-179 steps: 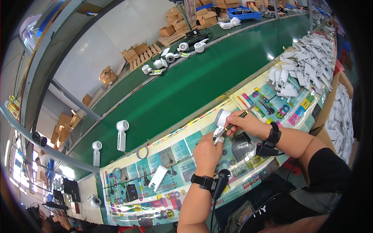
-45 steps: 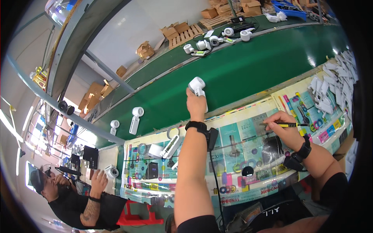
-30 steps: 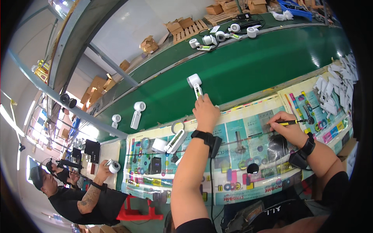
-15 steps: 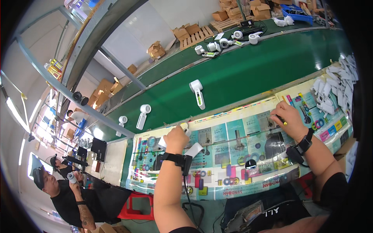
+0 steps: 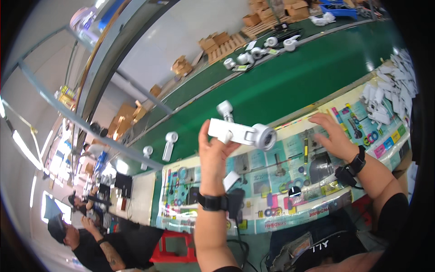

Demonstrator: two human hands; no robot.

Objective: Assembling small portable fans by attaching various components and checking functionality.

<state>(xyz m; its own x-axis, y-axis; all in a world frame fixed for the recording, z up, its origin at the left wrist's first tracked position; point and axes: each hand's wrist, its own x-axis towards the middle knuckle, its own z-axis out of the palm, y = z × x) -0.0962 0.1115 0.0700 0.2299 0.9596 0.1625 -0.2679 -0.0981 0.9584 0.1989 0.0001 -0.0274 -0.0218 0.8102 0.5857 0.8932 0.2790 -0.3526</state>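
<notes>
My left hand (image 5: 215,147) grips a white handheld fan (image 5: 233,131) by its flat handle, raised above the worktable. The fan's round head (image 5: 266,137) points right. My right hand (image 5: 335,138) is open over the table's right half, its fingers spread with nothing in them. Just left of it, a slim yellow-and-black tool (image 5: 306,151) lies on the printed table covering (image 5: 267,199); its exact kind is unclear. Beside my left wrist lies a white plastic piece (image 5: 231,180), partly hidden. Farther right on the table is a round black disc (image 5: 294,192).
Beyond the table runs a green conveyor belt (image 5: 290,81) carrying white fans, one (image 5: 170,146) at the left and several (image 5: 244,59) at its far edge. White plastic shells (image 5: 385,90) are heaped at the right. A person (image 5: 90,240) sits at the left near a red stool (image 5: 174,247).
My left hand has lifted the fan from the table and brought it up toward the middle. My right hand has let go of the yellow-and-black tool and opened. The view has shifted slightly.
</notes>
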